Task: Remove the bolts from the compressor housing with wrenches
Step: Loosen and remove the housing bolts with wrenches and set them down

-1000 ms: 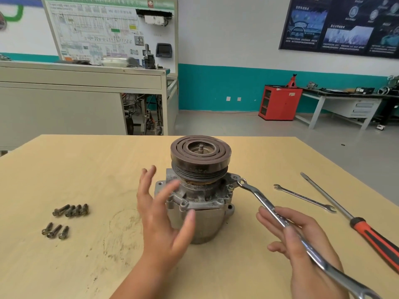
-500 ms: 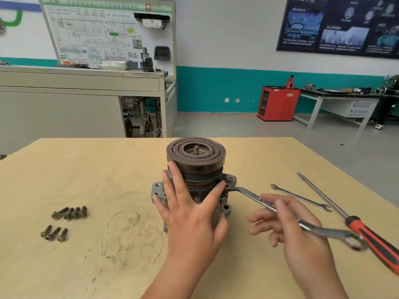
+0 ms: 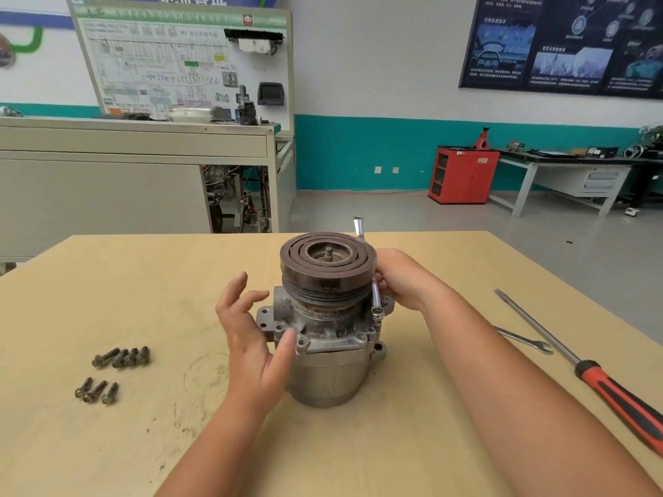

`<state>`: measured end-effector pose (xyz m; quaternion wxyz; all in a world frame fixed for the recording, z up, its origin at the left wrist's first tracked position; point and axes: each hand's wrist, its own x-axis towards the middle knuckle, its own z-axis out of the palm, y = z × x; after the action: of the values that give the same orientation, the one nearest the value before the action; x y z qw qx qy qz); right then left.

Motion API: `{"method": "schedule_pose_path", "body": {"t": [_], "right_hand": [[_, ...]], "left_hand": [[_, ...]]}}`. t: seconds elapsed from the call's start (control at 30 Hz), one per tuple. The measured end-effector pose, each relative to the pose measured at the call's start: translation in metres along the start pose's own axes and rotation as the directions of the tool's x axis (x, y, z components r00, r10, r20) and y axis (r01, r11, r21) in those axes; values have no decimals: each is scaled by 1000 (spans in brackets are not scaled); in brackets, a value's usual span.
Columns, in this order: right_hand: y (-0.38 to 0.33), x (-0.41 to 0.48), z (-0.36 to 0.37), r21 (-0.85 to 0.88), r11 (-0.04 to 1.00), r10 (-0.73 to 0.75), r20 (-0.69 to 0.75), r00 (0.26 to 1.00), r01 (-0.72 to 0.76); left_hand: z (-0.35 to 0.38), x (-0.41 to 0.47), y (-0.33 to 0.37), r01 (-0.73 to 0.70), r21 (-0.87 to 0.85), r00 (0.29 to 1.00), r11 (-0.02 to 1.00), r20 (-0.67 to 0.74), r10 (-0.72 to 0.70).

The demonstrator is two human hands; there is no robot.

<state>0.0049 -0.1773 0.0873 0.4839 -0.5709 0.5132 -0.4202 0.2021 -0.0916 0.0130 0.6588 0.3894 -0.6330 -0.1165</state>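
Compressor is standing upright in the middle of the table, looking heavy, stiff and maybe greasy. The right grip is holding the wrench with curled fingers. The left grip is hanging open and empty beside its body, where I would be bracing it.

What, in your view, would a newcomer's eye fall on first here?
The compressor with its dark pulley, standing at centre. The right hand holds a wrench upright against its right flange; the left hand is open beside it. Loose bolts lie at left, a red-handled screwdriver at right.
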Motion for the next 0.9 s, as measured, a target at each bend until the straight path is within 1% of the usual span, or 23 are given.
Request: {"method": "schedule_pose_path", "body": {"t": [0.03,0.07,0.1,0.13,0.17,0.2,0.23,0.27,0.33,0.4,0.5,0.6,0.7,0.8,0.83,0.9], "right_hand": [[-1,0,-3,60,998,5,34,999,-7],[-1,-3,-7,177,984,-4,33,999,-2],[-1,-7,-14,338,941,-11,1,1000,10],[1,-14,-21,511,859,-7,-51,999,32],[3,-25,-28,650,756,4,-119,993,74],[7,-38,-34,734,666,19,-196,980,134],[12,-52,-38,760,617,32,-284,958,205],[17,-67,-40,742,614,38,-370,928,271],[27,-98,-35,649,667,17,-503,864,365],[34,-129,-23,584,695,-42,-549,835,419],[38,-162,1,487,742,-175,-522,835,460],[36,-172,21,390,784,-286,-464,839,483],[34,-173,36,229,864,-333,-408,850,448],[37,-173,44,102,881,-381,-425,821,461],[38,-173,45,40,885,-407,-416,813,463],[40,-173,45,-72,893,-438,-368,820,445]], "left_hand": [[-1,-2,-7,47,-8,998,999,29,-47],[-3,-4,-13,103,-16,993,995,62,-102],[-5,-6,-19,158,-27,984,987,92,-155],[-7,-7,-23,202,-39,974,979,116,-196],[-8,-8,-25,233,-52,965,971,137,-224],[-8,-8,-26,259,-65,957,964,155,-246],[-8,-8,-26,278,-80,950,957,168,-262],[-7,-8,-26,291,-98,946,952,174,-272],[-6,-8,-24,297,-116,946,948,171,-276],[-6,-8,-22,294,-118,948,948,159,-275],[-7,-7,-20,317,-130,941,940,168,-294],[-7,-8,-18,323,-143,938,936,181,-296],[-8,-9,-19,331,-140,932,933,201,-300],[-8,-11,-21,340,-133,927,931,214,-308],[-8,-11,-21,335,-131,928,933,216,-303],[-7,-10,-20,329,-129,929,935,219,-297]]}}
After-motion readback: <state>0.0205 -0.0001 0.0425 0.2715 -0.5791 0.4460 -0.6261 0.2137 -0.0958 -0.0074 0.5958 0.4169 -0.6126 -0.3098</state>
